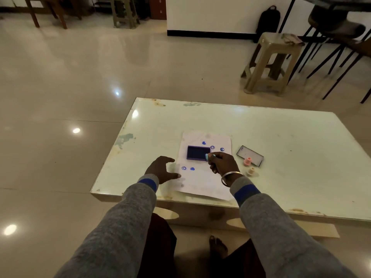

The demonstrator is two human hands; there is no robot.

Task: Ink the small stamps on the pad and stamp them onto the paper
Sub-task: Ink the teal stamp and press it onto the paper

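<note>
A white paper (pixel 202 181) lies on the low table and carries several blue stamp marks. An open blue ink pad (pixel 197 152) rests on the paper. My right hand (pixel 221 164) pinches a small light-blue stamp (pixel 208 156) at the pad's near right corner. My left hand (pixel 162 169) hovers at the paper's left edge with fingers spread and nothing in it. A pink stamp (pixel 248 161) and a beige stamp (pixel 251 171) stand upright on the table right of the paper.
The pad's clear lid (pixel 250 155) lies flat behind the pink stamp. The glossy white table (pixel 291 177) has worn edges. A plastic stool (pixel 271 61) and dark chairs (pixel 337 37) stand beyond on the tiled floor.
</note>
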